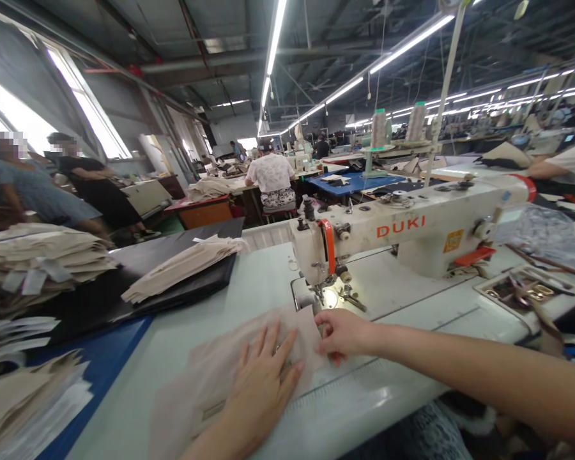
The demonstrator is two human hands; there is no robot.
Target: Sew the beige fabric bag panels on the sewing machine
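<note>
A pale beige piece of fabric (211, 364) lies on the sewing table, its far right corner close to the needle area of a white sewing machine (364, 223). My left hand (263, 377) rests flat on the fabric with its fingers spread. At the fabric's right edge, my right hand (340, 335) has its thumb and fingers curled together in a pinch on the fabric. Just behind my right hand, a lamp lights the metal needle plate (329, 298). Motion blurs the fabric's left part.
Folded fabric pieces (182, 268) lie on a black surface at the left, near a tall fabric stack (38, 262). A small tray (527, 294) of metal parts sits at the right. Thread cones (378, 131) stand behind the machine. Several people are farther back.
</note>
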